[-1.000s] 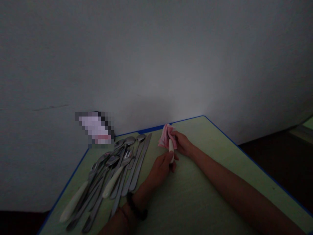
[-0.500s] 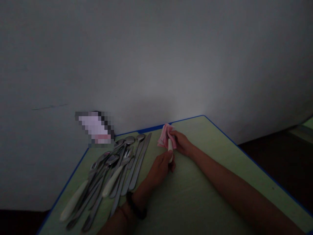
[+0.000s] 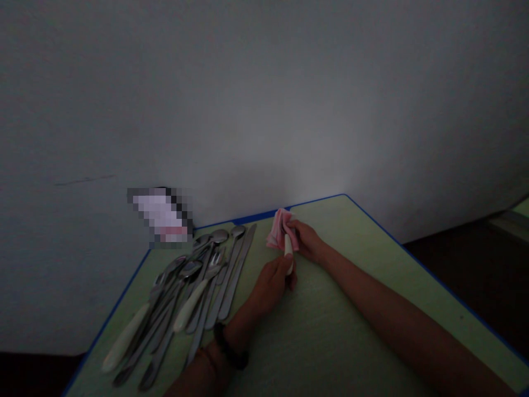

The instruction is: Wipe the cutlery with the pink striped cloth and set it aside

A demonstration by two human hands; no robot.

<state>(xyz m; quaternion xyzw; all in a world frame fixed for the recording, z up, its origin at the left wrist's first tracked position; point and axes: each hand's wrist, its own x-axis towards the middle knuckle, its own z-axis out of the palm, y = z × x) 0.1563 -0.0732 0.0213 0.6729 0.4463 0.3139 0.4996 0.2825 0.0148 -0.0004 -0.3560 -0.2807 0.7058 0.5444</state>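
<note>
My left hand [image 3: 274, 280] is closed around the white handle [image 3: 288, 249] of a piece of cutlery, which points away from me. Its far end is wrapped in a folded pink-and-white cloth [image 3: 278, 231], so its kind is hidden. At the cloth's right side, my right hand [image 3: 306, 240] pinches the cloth around the utensil. Left of my hands lies a loose pile of spoons, forks and knives. In it are a white-handled fork [image 3: 198, 295], a spoon [image 3: 238, 231] and a table knife [image 3: 239, 273].
The light green table [image 3: 351, 309] has a blue edge and stands against a grey wall [image 3: 264, 99]. A phone-like device, blurred out [image 3: 159, 216], leans at the back left corner. Another white handle [image 3: 126, 337] lies near the table's left edge.
Almost nothing differs. Both hands keep their hold on the cloth and the white handle, and the pile of cutlery lies as before.
</note>
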